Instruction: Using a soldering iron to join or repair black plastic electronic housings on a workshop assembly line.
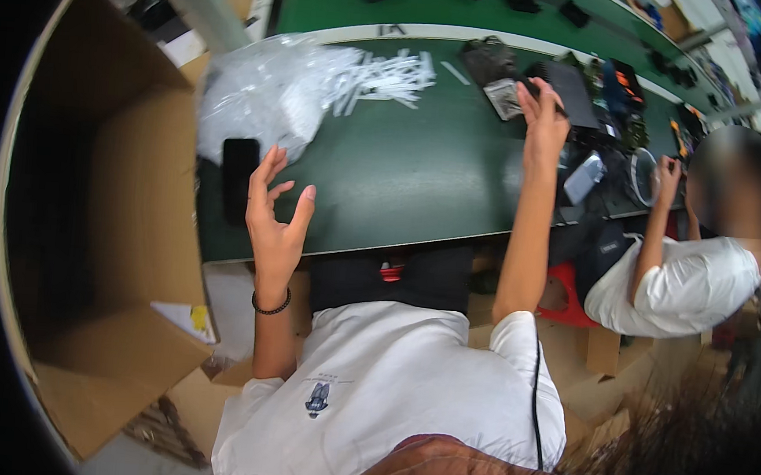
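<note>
My left hand [276,217] is raised over the near left part of the green table [402,182]. Its fingers are spread, with nothing between them. A black phone-shaped slab [239,179] lies just left of it. At the far right, my right hand [544,125] reaches over a cluster of dark items, its thumb and fingers apart. Close to its fingertips are a small silvery packet [502,98] and a crumpled dark plastic bag [488,60]. A dark piece shows behind the fingers; whether they touch it is unclear. A dark grey box [576,94] stands right beside this hand.
A clear plastic bag [263,88] and a heap of white strips [387,77] lie at the back left. A large open cardboard box [141,185] adjoins the table's left end. To the right, a co-worker in a white shirt [686,290] sits by more dark parts and a clear case [584,177].
</note>
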A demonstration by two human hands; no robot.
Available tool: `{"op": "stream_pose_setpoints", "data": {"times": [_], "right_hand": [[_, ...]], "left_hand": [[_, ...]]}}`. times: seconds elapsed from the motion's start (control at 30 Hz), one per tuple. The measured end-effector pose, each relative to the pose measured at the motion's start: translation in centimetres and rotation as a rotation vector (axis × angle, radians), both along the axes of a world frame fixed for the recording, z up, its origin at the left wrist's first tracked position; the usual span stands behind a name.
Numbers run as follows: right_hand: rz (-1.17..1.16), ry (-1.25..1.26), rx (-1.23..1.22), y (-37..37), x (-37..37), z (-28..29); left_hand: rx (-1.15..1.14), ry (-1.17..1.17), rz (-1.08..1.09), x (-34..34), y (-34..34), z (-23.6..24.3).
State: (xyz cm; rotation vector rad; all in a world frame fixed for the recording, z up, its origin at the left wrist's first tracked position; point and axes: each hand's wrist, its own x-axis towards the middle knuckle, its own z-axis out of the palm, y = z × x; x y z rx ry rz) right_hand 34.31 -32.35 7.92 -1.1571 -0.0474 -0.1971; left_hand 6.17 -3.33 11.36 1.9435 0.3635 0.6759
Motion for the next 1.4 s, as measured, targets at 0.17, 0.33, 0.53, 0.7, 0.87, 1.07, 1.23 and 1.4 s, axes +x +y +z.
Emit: {"op": "stream_pose_setpoints", "data": {"times": [0.17, 0.33, 0.53, 0.7, 0.87, 1.07, 1.23, 1.4], "right_hand": [[0.201, 0.175, 0.109, 1.4, -3.0, 0.0], [0.332, 0.148, -0.284, 5.4, -13.1, -3.3], [0.402, -0.329, -1.019, 8.7, -18.4, -3.6], [0.465, -0.399, -1.508, 10.9, -18.6, -2.3], [0.492, -0.407, -1.636, 12.0, -18.5, -2.1], [0.491, -0.375, -1.662, 11.9, -18.5, -2.3], [0.477, -0.362, -1.616, 11.6, -18.6, -2.5], [0.446, -0.424, -1.568, 11.1, -18.4, -2.6]], "left_hand": [[-0.104, -0.063, 0.180, -4.5, 5.6, 1.0], [-0.027, -0.434, 0.613, -2.3, 19.2, 2.0], [0.180, -0.374, 1.252, 0.7, 42.3, 3.6], [0.601, -0.032, 1.869, -8.8, 55.3, 8.7], [0.439, 0.149, 2.180, -19.7, 60.3, 13.9], [0.387, 0.104, 2.198, -22.3, 62.5, 15.3], [0.467, -0.146, 2.158, -22.2, 60.6, 15.5], [0.761, -0.674, 1.766, -17.2, 51.2, 13.9]]}}
